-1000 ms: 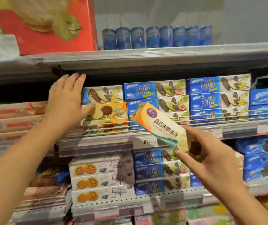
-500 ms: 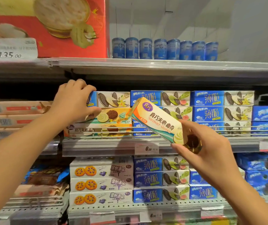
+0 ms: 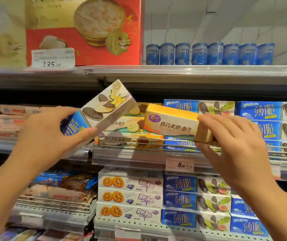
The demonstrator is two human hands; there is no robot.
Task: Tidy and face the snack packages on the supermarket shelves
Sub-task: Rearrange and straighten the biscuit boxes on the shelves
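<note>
Boxes are changing places on the middle shelf [image 3: 156, 159], and the way each is held seems to say why. The left hand [image 3: 48, 134] grips a blue-and-white sandwich-cookie box [image 3: 102, 108] by its lower left end, fingers [image 3: 64, 112] over the top edge and thumb curled underneath, so the box tilts up to the right, clear of the stack below it; judging by its print, it matches the blue boxes [image 3: 259, 119] further right and does not belong on the orange stack [image 3: 130, 134] it hangs above. The right hand [image 3: 234, 143] pinches the right end of an orange cookie box [image 3: 172, 124], fingers above and thumb below, keeping the printed face outward and the box nearly level in front of the shelf, just right of that orange stack. Holding it by the end leaves the free end ready to slide in first. The likely plan is a swap: blue box out, orange box onto its own pile. The wire rail [image 3: 182, 141] along the shelf front probably means the box must go in over it. Below, rows of white boxes with orange cookies [image 3: 130, 197] already stand faced.
</note>
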